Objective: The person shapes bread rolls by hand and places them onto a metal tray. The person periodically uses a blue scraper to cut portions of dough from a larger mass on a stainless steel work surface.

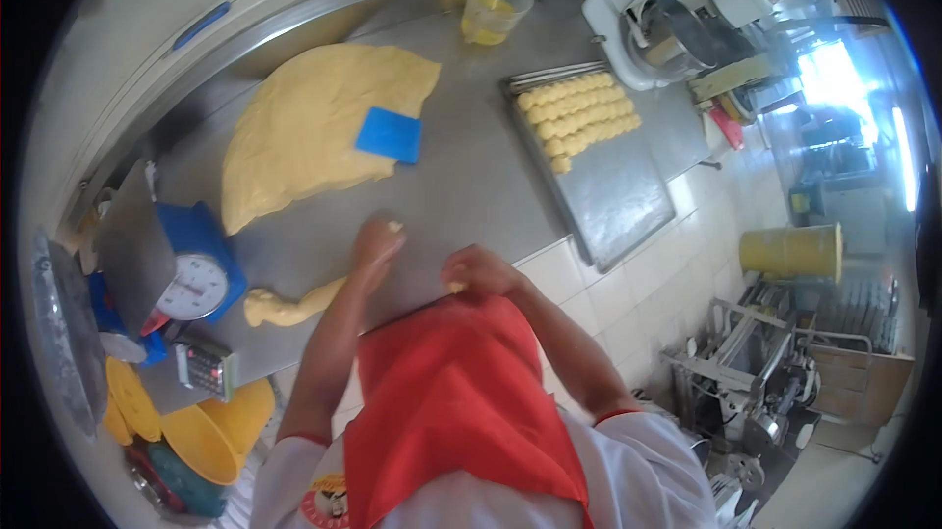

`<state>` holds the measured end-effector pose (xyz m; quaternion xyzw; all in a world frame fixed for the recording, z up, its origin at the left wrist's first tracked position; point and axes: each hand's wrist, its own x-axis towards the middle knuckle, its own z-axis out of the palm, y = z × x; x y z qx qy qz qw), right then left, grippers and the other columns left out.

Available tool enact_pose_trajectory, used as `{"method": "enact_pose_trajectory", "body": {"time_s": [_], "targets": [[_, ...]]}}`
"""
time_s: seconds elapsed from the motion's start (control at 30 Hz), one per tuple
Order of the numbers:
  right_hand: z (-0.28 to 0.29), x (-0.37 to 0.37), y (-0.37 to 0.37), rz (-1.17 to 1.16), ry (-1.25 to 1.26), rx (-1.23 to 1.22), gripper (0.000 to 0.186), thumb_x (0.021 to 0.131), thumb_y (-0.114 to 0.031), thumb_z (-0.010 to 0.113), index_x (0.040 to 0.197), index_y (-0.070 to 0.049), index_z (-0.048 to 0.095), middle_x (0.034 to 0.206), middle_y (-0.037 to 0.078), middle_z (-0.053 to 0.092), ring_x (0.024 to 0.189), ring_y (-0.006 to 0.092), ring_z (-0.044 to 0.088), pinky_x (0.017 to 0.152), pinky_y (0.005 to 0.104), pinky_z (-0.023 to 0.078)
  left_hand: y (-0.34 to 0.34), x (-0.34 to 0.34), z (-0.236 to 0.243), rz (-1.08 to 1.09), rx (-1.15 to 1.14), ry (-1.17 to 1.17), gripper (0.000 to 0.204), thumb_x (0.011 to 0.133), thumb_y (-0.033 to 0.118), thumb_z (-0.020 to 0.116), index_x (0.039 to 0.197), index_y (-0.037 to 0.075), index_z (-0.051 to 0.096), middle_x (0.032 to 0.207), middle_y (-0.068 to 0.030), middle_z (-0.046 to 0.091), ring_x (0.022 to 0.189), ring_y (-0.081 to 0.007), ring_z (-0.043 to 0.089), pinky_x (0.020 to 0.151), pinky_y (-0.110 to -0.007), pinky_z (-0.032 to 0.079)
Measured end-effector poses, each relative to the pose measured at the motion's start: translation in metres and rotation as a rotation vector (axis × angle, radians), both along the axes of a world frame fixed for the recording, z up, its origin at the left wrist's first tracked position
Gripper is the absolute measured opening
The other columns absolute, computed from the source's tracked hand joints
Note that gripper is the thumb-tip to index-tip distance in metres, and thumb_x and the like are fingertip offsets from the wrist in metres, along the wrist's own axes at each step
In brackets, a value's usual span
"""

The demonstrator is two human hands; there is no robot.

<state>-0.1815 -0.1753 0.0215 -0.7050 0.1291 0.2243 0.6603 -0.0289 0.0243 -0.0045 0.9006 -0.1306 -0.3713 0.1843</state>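
My left hand (377,246) is closed over the steel table, with a small pale bit of dough showing at its fingers. Closer to my apron, my right hand (481,270) is curled too, and a bit of dough peeks out beneath its fingers. A rope of dough (285,309) lies left of my left forearm, its right end hidden by the arm. Beyond my hands a large flat sheet of yellow dough (304,127) covers part of the table. A blue scraper (390,135) rests on the sheet's right edge.
At right, a metal tray (618,210) carries rows of dough balls (579,112). A clear tub (496,9) of yellow liquid stands at the back, near a mixer (667,38). A dial scale (196,279) and a calculator (204,368) are at left, above yellow containers (211,436).
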Motion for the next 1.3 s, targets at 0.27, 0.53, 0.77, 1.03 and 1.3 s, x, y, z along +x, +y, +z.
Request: {"method": "enact_pose_trajectory", "body": {"time_s": [0.27,0.53,0.77,1.03,1.3], "targets": [[-0.041,-0.008,-0.222,-0.912,-0.166,-0.866,0.031,0.087,-0.021,0.056,0.107,-0.001,0.069,0.078,0.019,0.068,0.066,0.0273,0.066,0.066,0.037,0.052,0.007,-0.023,-0.008,-0.155,-0.124,-0.245,0.056,0.069,0.002,0.068,0.122,0.0,0.049,0.103,-0.0269,0.06,0.098,-0.0442,0.059,0.084,-0.049,0.049],[-0.02,0.039,-0.219,-0.748,0.033,-1.147,0.058,0.083,-0.036,0.072,0.127,-0.001,0.057,0.118,0.029,0.058,0.109,0.0396,0.059,0.091,0.0454,0.048,0.01,-0.025,-0.001,-0.125,-0.146,-0.327,0.089,0.062,0.002,0.081,0.138,0.003,0.034,0.114,-0.0265,0.055,0.105,-0.0443,0.056,0.089,-0.048,0.047],[0.021,0.06,0.013,-0.104,-0.929,-0.454,0.047,0.096,-0.033,0.056,0.133,-0.003,0.054,0.144,0.019,0.044,0.135,0.0388,0.038,0.114,0.046,0.027,0.001,-0.013,0.029,0.008,-0.12,-0.136,0.088,0.07,0.018,0.08,0.142,0.001,0.033,0.126,-0.0268,0.054,0.116,-0.0425,0.053,0.098,-0.046,0.045],[-0.029,0.139,0.088,-0.048,-0.396,-0.761,0.05,0.093,-0.029,0.056,0.138,-0.008,0.048,0.143,0.022,0.043,0.133,0.039,0.038,0.112,0.0465,0.029,0.049,-0.014,0.076,0.017,-0.616,-0.219,0.068,0.074,0.019,0.082,0.132,0.003,0.049,0.125,-0.0176,0.059,0.115,-0.0307,0.058,0.098,-0.041,0.046],[-0.035,0.074,0.098,0.24,-0.385,-0.725,0.026,0.076,-0.009,0.069,0.1,-0.002,0.063,0.114,0.018,0.063,0.115,0.0345,0.055,0.097,0.0479,0.043,0.071,-0.027,0.004,0.004,-0.487,-0.371,0.078,0.064,0.02,0.083,0.132,0.003,0.048,0.123,-0.0177,0.058,0.115,-0.0334,0.056,0.098,-0.042,0.045]]}}
